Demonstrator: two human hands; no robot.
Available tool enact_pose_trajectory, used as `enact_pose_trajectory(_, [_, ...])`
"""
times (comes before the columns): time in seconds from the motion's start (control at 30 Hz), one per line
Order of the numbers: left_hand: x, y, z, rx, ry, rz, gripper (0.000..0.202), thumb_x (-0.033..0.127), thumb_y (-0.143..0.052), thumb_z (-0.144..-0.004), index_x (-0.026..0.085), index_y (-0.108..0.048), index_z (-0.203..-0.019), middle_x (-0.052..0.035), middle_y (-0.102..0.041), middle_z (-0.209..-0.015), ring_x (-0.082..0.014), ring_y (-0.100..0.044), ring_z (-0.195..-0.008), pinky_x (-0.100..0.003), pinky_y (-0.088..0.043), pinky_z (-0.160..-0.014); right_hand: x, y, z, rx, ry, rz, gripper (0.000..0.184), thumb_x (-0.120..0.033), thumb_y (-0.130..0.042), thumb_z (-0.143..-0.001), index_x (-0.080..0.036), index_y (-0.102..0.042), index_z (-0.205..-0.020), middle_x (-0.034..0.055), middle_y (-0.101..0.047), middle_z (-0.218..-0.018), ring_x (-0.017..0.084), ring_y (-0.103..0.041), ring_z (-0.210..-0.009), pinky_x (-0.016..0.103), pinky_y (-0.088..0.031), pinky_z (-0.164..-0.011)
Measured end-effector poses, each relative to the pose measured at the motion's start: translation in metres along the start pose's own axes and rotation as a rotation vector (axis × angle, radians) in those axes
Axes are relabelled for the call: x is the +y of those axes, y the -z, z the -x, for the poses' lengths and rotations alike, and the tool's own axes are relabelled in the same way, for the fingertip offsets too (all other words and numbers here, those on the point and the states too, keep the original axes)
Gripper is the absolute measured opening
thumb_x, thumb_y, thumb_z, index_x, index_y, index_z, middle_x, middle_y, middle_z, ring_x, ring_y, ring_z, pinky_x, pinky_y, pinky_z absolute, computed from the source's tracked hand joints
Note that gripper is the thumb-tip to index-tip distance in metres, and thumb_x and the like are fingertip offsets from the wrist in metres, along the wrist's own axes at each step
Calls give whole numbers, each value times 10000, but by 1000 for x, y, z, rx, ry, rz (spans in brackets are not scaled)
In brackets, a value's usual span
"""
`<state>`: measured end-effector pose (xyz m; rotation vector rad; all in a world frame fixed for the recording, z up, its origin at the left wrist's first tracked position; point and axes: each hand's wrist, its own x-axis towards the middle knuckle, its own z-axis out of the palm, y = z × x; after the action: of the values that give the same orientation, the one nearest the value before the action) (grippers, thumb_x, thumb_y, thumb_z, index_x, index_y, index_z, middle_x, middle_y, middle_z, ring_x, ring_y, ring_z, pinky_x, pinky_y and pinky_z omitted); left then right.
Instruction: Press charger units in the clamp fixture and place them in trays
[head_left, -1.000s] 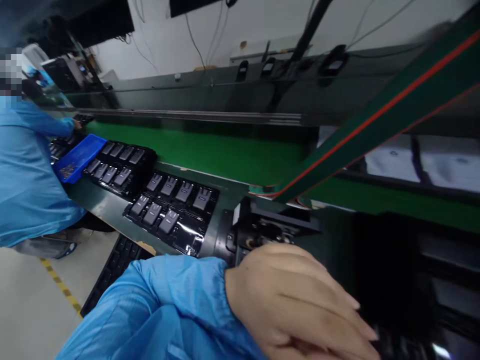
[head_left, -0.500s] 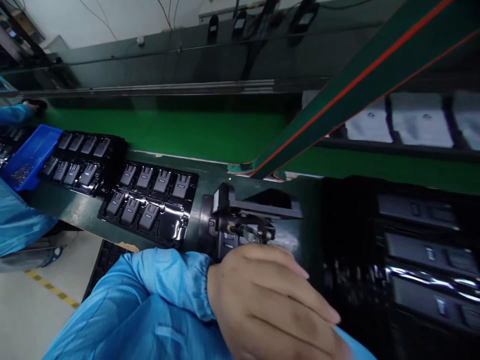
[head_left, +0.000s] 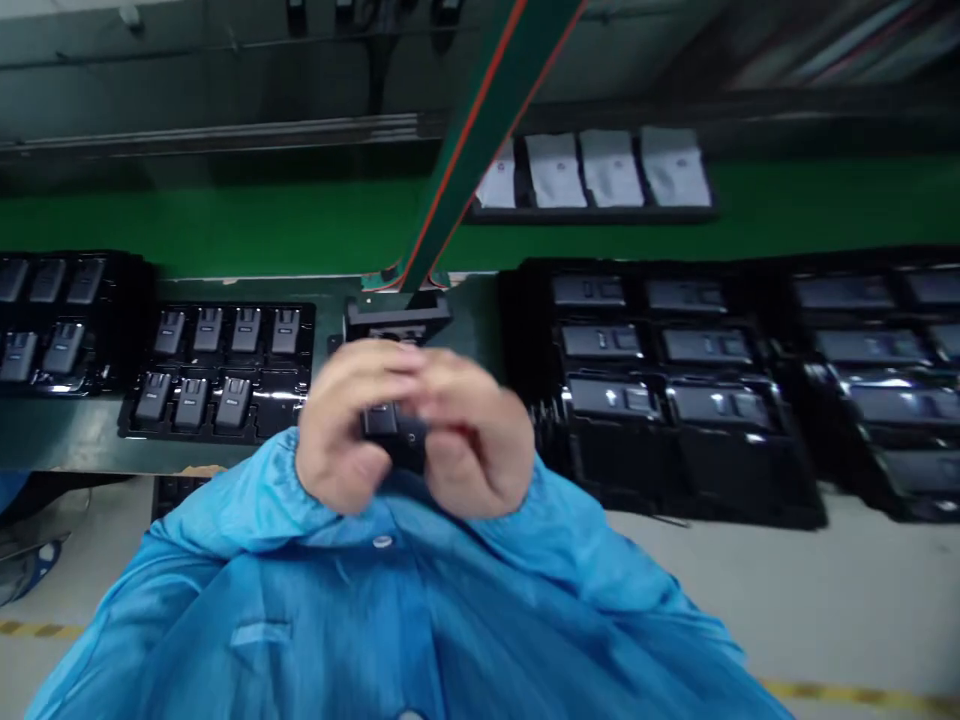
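My left hand (head_left: 341,420) and my right hand (head_left: 480,430) meet at the fingertips in the middle, in front of a black fixture (head_left: 401,318). The left fingers are stretched out and arched, with the thumb apart and nothing visible in the grasp. Motion blurs the right hand; its fingers bend toward the left one, and whether they hold anything does not show. Between and below the hands a small dark grey device (head_left: 381,420) is partly visible. My fingers hide much of the fixture.
Left of the hands lies a black tray (head_left: 277,405) with several grey devices. Stacked black trays with longer dark devices (head_left: 600,340) stand to the right. A green post (head_left: 480,140) with red edges rises behind the fixture. White pouches (head_left: 615,170) sit in a tray on the green surface.
The view has swung to the right. Before, one hand lay across the other low by the fixture; now both hands are apart at the wrists and touch at the fingertips.
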<state>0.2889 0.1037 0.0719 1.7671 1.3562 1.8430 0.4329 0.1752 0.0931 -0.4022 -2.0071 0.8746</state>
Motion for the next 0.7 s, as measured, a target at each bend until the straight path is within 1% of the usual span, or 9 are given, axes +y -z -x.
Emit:
enact_pose_trajectory(0.07, [-3,13,2,162,126,-57,424,586,-510,-1011,236,-696,-1161,-101,-720,-1171,-288,-695,-1145,-478,-577,-1019,0,3,-16,51,-18,-59,383,-493,-369,-1143,-253,-580,-1353,50,-682,-1091,224,-720,-1041,479,-617,-974])
enact_pose_trajectory(0.1, [-6,17,5,172,213,-95,346,516,-555,-1005,225,-694,-1130,-90,-722,-1127,-266,-704,-1086,-440,-584,-980,2,4,-26,67,-49,-64,392,-465,-391,-1141,-249,-525,-1440,58,-678,-1143,235,-719,-1067,494,-608,-997])
enact_pose_trajectory(0.17, [-16,22,14,64,410,-184,216,394,-620,-975,208,-698,-1053,-64,-731,-1015,-220,-707,-950,-357,-584,-874,9,3,-42,79,-101,-36,444,-459,-400,-1138,-245,-453,-1524,67,-676,-1200,252,-712,-1110,514,-587,-1044])
enact_pose_trajectory(0.27, [-32,26,35,-212,662,-341,138,296,-641,-931,199,-707,-1005,-47,-750,-938,-186,-695,-835,-301,-552,-773,21,2,-48,127,-90,27,391,-432,-434,-1122,-247,-521,-1455,75,-684,-1247,269,-678,-1191,534,-552,-1102])
enact_pose_trajectory(0.37, [-45,24,55,-396,798,-458,142,305,-661,-914,213,-707,-1013,-46,-769,-941,-189,-705,-813,-299,-532,-737,32,0,-27,271,-56,148,273,-365,-521,-1073,-237,-616,-1294,93,-672,-1292,286,-625,-1268,545,-519,-1131])
enact_pose_trajectory(0.5, [-56,16,70,-408,873,-460,176,353,-670,-929,236,-678,-1060,-30,-789,-934,-195,-727,-799,-305,-515,-718,51,-7,30,363,-186,226,162,-261,-576,-997,-209,-644,-1136,98,-668,-1158,250,-660,-1072,426,-583,-895])
enact_pose_trajectory(0.57, [-60,12,72,-392,885,-458,216,372,-676,-933,240,-660,-1104,-20,-792,-906,-196,-725,-772,-309,-503,-707,63,-13,61,277,-357,234,137,-244,-592,-974,-201,-642,-1093,78,-667,-1064,210,-653,-904,368,-563,-789])
enact_pose_trajectory(0.63, [-63,10,72,-374,890,-461,256,385,-683,-933,238,-644,-1139,-14,-792,-870,-200,-722,-758,-311,-492,-704,72,-20,87,87,-512,228,137,-241,-624,-954,-193,-645,-1080,65,-683,-1014,187,-636,-810,348,-544,-769])
enact_pose_trajectory(0.7, [-66,8,71,-347,904,-438,294,401,-691,-931,230,-627,-1162,-7,-785,-825,-200,-717,-737,-309,-482,-697,78,-27,105,-103,-582,223,164,-234,-657,-941,-188,-654,-1098,74,-712,-1028,195,-648,-827,353,-541,-805])
